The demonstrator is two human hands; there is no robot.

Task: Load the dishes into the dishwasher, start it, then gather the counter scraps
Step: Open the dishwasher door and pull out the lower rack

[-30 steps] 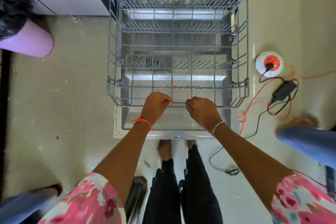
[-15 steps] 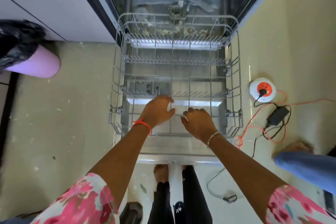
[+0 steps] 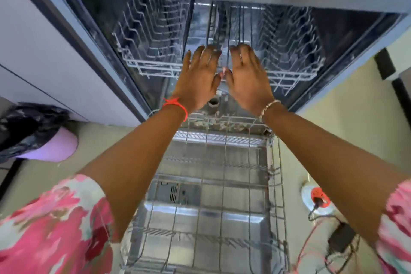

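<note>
Half a second ago both hands were low over the front of the lower rack (image 3: 222, 187). The left hand (image 3: 198, 80) and right hand (image 3: 246, 82) have now risen side by side to the front edge of the upper rack (image 3: 151, 66), at its middle, inside the dishwasher (image 3: 355, 35). The fingers (image 3: 206, 55) are straight and close together with their tips on the wires, while the lower rack stays pulled out below the arms.

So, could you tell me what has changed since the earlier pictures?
The left hand and right hand let go of the front rail of the lower rack and rose, fingers straight, to the front of the upper rack. The lower rack stays pulled out.
</note>
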